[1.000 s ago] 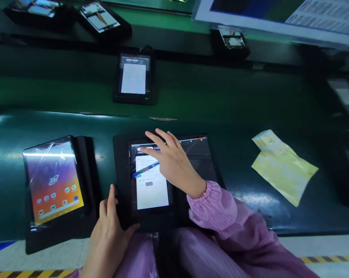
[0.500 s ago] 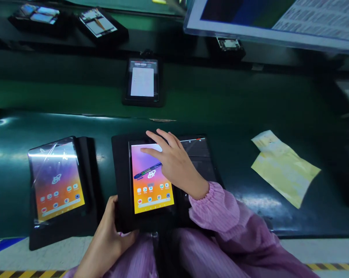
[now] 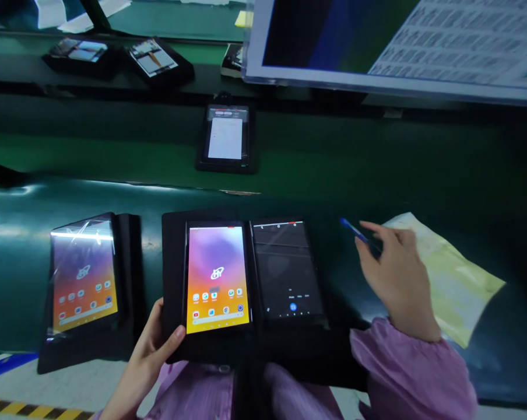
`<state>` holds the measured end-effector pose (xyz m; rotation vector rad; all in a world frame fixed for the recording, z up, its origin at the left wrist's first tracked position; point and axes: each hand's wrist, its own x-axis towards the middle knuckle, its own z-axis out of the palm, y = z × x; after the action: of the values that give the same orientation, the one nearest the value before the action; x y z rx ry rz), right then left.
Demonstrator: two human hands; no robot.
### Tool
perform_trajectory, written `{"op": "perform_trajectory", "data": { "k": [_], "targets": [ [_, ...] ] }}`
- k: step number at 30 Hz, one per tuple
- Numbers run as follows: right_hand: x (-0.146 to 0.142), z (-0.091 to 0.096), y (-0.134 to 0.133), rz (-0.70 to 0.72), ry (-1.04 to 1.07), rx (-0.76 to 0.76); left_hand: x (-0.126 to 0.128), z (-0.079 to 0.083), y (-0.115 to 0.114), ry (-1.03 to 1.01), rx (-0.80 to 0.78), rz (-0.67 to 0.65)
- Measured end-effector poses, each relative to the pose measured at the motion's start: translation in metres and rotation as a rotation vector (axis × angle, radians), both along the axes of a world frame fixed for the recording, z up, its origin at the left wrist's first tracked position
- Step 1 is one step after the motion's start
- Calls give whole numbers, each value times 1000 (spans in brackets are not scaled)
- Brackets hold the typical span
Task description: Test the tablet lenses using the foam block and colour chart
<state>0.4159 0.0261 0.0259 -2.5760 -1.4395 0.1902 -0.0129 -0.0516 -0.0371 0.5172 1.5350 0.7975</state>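
My left hand (image 3: 152, 350) grips the lower left edge of a black holder (image 3: 174, 256), thumb on top and fingers underneath. On the holder rests a tablet (image 3: 217, 274) with a lit purple, orange and yellow home screen. Beside it on the right lies a second tablet (image 3: 287, 268) with a dark camera-like screen. My right hand (image 3: 397, 280), in a purple cuff, pinches a blue-tipped pen (image 3: 353, 229) right of both tablets. The hand overlaps the left part of a creased yellow paper sheet (image 3: 460, 280); whether it touches the paper I cannot tell.
Another lit tablet (image 3: 84, 274) sits tilted on a black holder at the left. Farther back lies a tablet (image 3: 225, 137) with a white screen. Several devices, one an opened unit (image 3: 154, 57), line the back ledge. A document sleeve (image 3: 377, 46) hangs at the upper right.
My right hand has moved from above the home-screen tablet to the right, beside the yellow paper. The pen, earlier over that screen, is now in its fingers. My left thumb now lies on the holder's top edge.
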Motion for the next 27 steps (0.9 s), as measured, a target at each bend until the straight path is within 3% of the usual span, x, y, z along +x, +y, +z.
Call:
{"op": "perform_trajectory", "data": {
  "k": [3, 6, 20, 24, 27],
  "targets": [
    [14, -8, -7, -166, 61, -123, 1, 1, -2, 34, -13, 50],
    [21, -15, -9, -194, 94, -151, 4, 2, -4, 84, -18, 115],
    [40, -36, -16, -34, 80, 15, 5, -4, -5, 139, -15, 186],
    [29, -30, -12, 149, -29, 136, 17, 3, -9, 116, 12, 192],
    [13, -22, -5, 240, 9, 149, 22, 6, -9, 99, 15, 198]
  ]
}}
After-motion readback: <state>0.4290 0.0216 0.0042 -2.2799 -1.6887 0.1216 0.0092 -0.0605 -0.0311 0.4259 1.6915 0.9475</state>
